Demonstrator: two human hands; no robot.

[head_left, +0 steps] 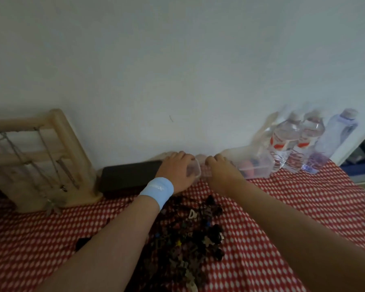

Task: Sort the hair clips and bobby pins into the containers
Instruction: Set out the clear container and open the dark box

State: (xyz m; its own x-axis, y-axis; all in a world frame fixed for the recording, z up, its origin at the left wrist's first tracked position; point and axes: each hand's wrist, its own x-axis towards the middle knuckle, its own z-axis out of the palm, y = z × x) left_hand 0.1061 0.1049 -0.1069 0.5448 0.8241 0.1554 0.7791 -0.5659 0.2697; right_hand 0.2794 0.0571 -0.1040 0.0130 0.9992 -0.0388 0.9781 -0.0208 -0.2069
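A heap of dark hair clips and bobby pins [190,234] lies on the red-and-white checked cloth between my forearms. At the wall, my left hand [177,169], with a light blue wristband, grips a small clear plastic container [195,170]. My right hand [221,169] is closed on the other side of the same container or on one touching it; blur hides which. A larger clear container [257,165] holding reddish and dark items sits just right of my right hand.
A black case [126,178] lies along the wall left of my hands. A wooden jewellery rack [57,144] with hanging chains stands at the far left. Several water bottles [299,142] stand at the right by the wall. A small black object [82,243] lies under my left forearm.
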